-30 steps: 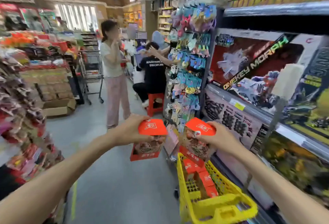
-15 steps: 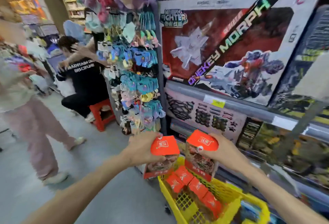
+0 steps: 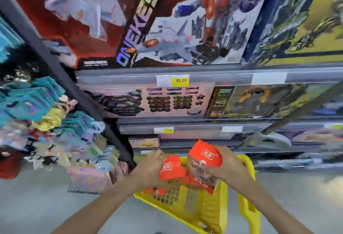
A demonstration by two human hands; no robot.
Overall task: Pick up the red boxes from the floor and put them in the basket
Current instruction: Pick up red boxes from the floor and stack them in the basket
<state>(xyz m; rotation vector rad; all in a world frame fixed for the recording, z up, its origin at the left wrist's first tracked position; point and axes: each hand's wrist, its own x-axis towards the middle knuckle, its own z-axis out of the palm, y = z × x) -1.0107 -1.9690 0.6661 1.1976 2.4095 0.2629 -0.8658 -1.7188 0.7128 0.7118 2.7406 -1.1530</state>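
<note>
Each of my hands grips one red box over the yellow basket (image 3: 207, 213), which stands on the floor in front of the shelves. My left hand (image 3: 148, 170) holds a red box (image 3: 170, 167) just above the basket's far left part. My right hand (image 3: 228, 167) holds a second red box (image 3: 204, 161), tilted, a little higher, above the basket's middle. More red boxes (image 3: 193, 180) lie inside the basket, partly hidden by my hands. The picture is blurred by motion.
Store shelves (image 3: 185, 77) with large toy boxes rise right behind the basket. A rack of hanging small packets (image 3: 52, 118) stands on the left. Grey floor (image 3: 37, 206) stretches at the lower left and at the right of the basket.
The view has swung right and down onto the basket and the shelves. Both hands have lowered their red boxes closer to the basket. The people in the aisle are out of view.
</note>
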